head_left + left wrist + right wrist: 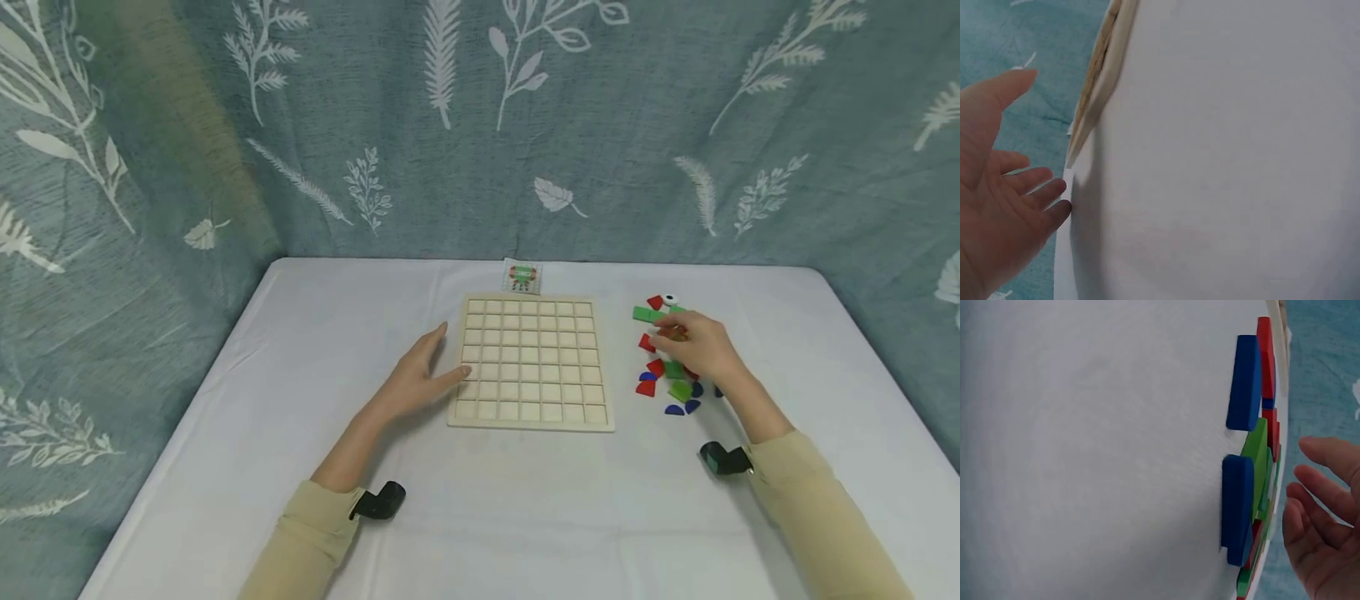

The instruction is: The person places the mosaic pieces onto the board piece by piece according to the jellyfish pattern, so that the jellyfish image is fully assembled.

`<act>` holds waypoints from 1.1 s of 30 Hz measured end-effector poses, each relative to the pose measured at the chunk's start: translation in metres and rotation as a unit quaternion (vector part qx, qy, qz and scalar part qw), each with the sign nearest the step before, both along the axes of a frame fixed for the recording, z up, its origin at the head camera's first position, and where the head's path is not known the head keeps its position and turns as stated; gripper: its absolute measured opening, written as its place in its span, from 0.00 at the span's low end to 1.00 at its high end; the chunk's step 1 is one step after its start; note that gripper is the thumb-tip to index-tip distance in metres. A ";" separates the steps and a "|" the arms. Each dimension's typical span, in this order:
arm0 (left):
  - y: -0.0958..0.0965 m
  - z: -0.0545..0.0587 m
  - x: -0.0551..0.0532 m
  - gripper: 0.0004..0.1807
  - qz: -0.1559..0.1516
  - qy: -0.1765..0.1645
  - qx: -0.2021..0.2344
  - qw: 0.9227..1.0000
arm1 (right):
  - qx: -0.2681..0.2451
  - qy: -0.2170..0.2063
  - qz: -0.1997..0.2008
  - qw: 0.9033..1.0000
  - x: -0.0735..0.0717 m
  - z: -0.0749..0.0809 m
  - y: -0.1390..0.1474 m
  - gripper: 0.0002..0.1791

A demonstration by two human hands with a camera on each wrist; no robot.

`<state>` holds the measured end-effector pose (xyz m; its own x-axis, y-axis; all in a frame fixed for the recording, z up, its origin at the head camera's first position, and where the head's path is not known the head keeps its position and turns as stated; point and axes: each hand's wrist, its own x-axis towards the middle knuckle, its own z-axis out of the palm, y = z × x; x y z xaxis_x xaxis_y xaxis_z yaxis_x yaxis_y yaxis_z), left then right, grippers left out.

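Observation:
A square wooden grid board (530, 356) lies flat on the white table. My left hand (416, 375) is at its left side, fingers spread and thumb tip at the board's edge. Off to the right, my right hand (697, 340) hovers over loose coloured pieces, its fingers loosely bent. The right wrist view shows no piece between these fingers. Among the pieces are green squares (648, 315), a red wedge (647, 388), a light green piece (680, 392) and blue half-round pieces (1244, 381). Several pieces are partly hidden under the right hand.
A small printed card (522, 278) with a green and red figure lies behind the board. A round white piece with a dark centre (670, 300) sits at the back of the pile. Patterned teal cloth (465, 183) hangs behind the table.

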<state>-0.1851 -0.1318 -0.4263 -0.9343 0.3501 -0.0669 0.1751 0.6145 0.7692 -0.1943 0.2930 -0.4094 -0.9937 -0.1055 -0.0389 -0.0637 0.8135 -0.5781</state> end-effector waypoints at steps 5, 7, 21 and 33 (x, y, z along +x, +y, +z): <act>0.002 -0.006 0.003 0.53 -0.032 -0.027 -0.021 0.999 | 0.026 -0.018 0.003 1.000 -0.005 -0.004 -0.004 0.21; 0.003 -0.007 0.004 0.55 -0.045 -0.030 -0.027 0.998 | 0.031 -0.021 0.001 0.999 -0.006 -0.005 -0.005 0.21; 0.008 -0.013 0.007 0.66 -0.097 -0.017 -0.084 0.992 | 0.017 -0.017 -0.015 1.000 -0.011 -0.012 -0.002 0.18; 0.008 -0.013 0.006 0.69 -0.120 -0.006 -0.097 0.988 | -0.071 -0.013 -0.018 0.997 -0.022 -0.010 -0.023 0.22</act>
<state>-0.1794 -0.1237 -0.4396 -0.8246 0.5411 -0.1651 0.3253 0.6923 0.6441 -0.2165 0.2704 -0.4196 -0.9958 -0.0764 -0.0514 -0.0202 0.7255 -0.6880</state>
